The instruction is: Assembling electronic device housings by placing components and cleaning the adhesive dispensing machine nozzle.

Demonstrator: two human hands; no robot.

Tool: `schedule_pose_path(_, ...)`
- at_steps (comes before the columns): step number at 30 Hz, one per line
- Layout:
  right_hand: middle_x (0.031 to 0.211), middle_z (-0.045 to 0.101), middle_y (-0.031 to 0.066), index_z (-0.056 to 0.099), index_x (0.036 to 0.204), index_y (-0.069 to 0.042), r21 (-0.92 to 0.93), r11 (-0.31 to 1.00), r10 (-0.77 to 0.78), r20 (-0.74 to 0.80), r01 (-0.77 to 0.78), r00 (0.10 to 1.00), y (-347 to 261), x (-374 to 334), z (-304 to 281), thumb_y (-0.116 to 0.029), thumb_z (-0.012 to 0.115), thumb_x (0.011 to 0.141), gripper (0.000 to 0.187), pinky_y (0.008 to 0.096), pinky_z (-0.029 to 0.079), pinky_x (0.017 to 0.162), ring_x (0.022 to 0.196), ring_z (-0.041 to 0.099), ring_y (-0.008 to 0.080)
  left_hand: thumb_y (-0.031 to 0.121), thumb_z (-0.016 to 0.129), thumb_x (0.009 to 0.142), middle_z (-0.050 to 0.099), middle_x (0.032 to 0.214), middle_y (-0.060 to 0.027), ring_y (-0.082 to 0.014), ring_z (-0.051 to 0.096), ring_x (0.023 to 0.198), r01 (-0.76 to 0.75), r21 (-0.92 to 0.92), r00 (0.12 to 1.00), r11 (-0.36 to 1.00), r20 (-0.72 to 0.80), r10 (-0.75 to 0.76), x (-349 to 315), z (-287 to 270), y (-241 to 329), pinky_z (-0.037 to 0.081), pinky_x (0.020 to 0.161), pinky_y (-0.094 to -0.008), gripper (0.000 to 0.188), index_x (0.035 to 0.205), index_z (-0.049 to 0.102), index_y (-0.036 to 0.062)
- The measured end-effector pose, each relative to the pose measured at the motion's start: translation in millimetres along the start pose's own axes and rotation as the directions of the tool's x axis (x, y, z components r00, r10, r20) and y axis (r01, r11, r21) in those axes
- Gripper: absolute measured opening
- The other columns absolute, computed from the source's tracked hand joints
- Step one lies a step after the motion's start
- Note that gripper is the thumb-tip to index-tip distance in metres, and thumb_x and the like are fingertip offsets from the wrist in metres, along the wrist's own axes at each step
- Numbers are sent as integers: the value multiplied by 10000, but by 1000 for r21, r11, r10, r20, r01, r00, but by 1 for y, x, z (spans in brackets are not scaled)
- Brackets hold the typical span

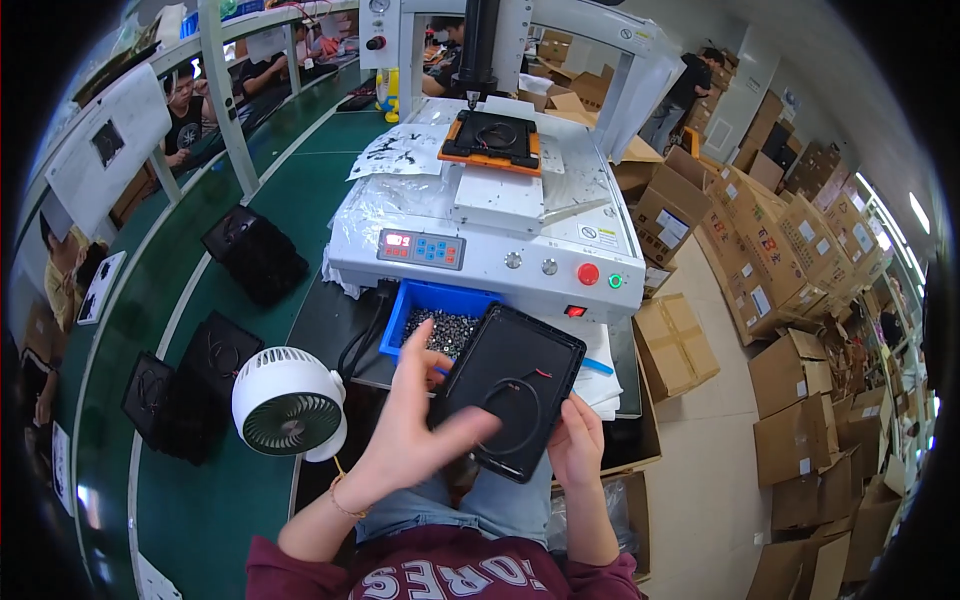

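My right hand (pixel 578 438) grips the right edge of a shallow black plastic shell (pixel 510 350), tilted above my lap. A thin ring of black cable (pixel 535 425) and a short wire with a red part lie inside the shell. My left hand (pixel 405 435) is at the shell's left side with its fingers spread, the thumb slightly blurred over the shell. I cannot tell whether it touches the shell. Just behind, a blue bin (pixel 440 291) holds many small metal pieces (pixel 440 330). On the white bench machine (pixel 480 245), another black shell (pixel 488 138) sits in an orange fixture (pixel 490 165).
A white fan (pixel 290 405) stands left of my arm on the green bench (pixel 230 500). Stacks of black shells (pixel 205 380) lie beyond it. Cardboard boxes (pixel 675 345) crowd the right side. Other people work along the left, and one person (pixel 688 90) stands at the back right.
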State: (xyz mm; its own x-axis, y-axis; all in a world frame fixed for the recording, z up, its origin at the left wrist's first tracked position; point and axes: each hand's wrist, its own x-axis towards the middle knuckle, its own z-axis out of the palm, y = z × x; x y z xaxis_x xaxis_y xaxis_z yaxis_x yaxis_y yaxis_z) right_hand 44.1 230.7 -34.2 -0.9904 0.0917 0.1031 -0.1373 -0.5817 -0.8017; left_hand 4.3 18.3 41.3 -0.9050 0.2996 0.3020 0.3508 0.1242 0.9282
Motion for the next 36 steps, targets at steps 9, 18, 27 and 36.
schedule_pose_path(9, 853, 633, 62, 550, 1106, 49, -378, 891, 312, 104, -253, 944, -17, -18, 1, -178, 428, 976, 288, 220, 497, 573, 689, 618, 106, 697, 301, 847, 396, 1417, -94, -268, 419, 1270, 501, -825, 836, -262, 539, -99, -57, 47, -57, 316, 1053, -449, 818, 1413, 341, 108)
schedule_pose_path(18, 931, 619, 35, 662, 968, -70, -720, 134, 90, 693, 681, 715, -60, 21, 40, -29, 710, 694, 281, 340, 458, 785, 899, 546, 243, 784, 322, 742, 218, 1423, -336, -552, 270, 1273, 640, -699, 719, -320, 691, -73, -63, 54, -50, 222, 1038, -638, 1011, 1467, 146, 101)
schedule_pose_path(27, 960, 600, 12, 642, 958, -92, -632, 201, 453, 737, 748, 502, -67, 46, 56, -45, 641, 725, 237, 335, 454, 821, 958, 544, 216, 680, 250, 840, 328, 1385, -287, -445, 429, 1221, 632, -745, 761, -214, 649, -11, -74, 50, -58, 365, 998, -564, 872, 1450, 162, 63)
schedule_pose_path(36, 954, 586, 14, 643, 965, -96, -614, 177, 454, 744, 769, 490, -54, 49, 49, -39, 659, 690, 282, 330, 458, 797, 928, 561, 219, 789, 254, 755, 335, 1351, -340, -497, 445, 1175, 647, -738, 705, -190, 674, -219, -68, 46, -54, 363, 975, -589, 994, 1448, 188, 79)
